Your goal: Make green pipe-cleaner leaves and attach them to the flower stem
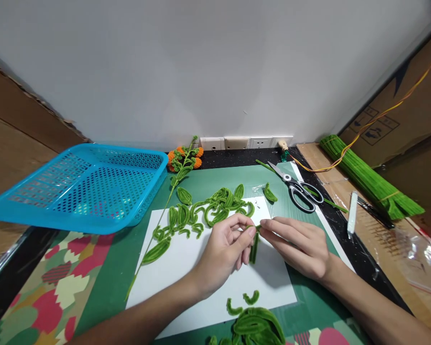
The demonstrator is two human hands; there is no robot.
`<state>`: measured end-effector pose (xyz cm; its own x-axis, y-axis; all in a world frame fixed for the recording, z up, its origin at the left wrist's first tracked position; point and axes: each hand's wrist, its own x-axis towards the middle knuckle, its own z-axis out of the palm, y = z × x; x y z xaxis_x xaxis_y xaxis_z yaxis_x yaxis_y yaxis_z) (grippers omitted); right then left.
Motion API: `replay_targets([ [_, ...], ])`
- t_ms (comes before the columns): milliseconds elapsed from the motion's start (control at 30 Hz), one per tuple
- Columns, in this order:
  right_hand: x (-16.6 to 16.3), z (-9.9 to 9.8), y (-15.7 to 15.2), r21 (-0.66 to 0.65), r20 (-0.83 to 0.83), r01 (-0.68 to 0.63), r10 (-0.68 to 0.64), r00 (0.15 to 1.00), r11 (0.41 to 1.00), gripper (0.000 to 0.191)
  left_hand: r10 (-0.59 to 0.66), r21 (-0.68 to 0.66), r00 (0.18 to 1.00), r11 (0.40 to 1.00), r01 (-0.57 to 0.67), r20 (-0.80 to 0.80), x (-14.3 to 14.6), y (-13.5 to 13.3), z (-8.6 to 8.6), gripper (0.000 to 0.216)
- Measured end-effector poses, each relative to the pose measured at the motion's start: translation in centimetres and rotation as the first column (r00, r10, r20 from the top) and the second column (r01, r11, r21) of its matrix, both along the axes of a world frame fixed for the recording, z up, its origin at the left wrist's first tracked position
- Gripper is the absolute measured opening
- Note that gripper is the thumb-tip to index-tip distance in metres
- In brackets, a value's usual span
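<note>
Both of my hands meet over a white sheet [187,268], pinching one green pipe cleaner piece [254,247] between them. My left hand [224,249] is closed on its upper end with thumb and fingers. My right hand [296,242] grips the same end from the right with its fingertips. The piece hangs down folded below my fingers. Just beyond my hands lies a pile of bent green pipe cleaner leaves [208,211]. A long green stem with leaves [161,230] runs diagonally across the sheet's left side.
A blue perforated basket [82,187] stands at the left. Scissors [298,189] lie at the back right, beside a bundle of straight green pipe cleaners [369,182]. Orange pipe cleaner flowers [183,158] sit near the wall sockets. More green curls [255,323] lie at the near edge.
</note>
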<state>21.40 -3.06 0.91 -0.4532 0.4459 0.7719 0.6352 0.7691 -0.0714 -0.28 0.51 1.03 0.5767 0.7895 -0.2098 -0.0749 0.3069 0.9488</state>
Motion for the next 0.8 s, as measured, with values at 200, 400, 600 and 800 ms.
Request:
replay_targets([
  [200, 0.3, 0.7, 0.0, -0.021, 0.050, -0.005, 0.006, 0.999, 1.000, 0.028, -0.001, -0.026, 0.999, 1.000, 0.002, 0.035, 0.0, 0.8, 0.1, 0.028],
  [400, 0.3, 0.5, 0.0, -0.021, 0.036, -0.007, 0.008, 0.999, 1.000, 0.024, -0.001, 0.019, 1.000, 1.000, 0.001, 0.020, 0.0, 0.4, 0.2, 0.026],
  [600, 0.1, -0.4, -0.2, -0.089, -0.033, 0.000, -0.003, 0.999, 0.996, 0.024, -0.035, 0.023, 0.999, 0.999, 0.034, 0.015, -0.3, 0.3, 0.5, 0.023],
  [800, -0.1, -0.5, -0.1, -0.109, -0.120, 0.040, -0.053, 0.991, 0.993, 0.024, -0.076, -0.052, 0.995, 0.995, 0.080, 0.071, -0.2, 0.5, 0.6, 0.030],
])
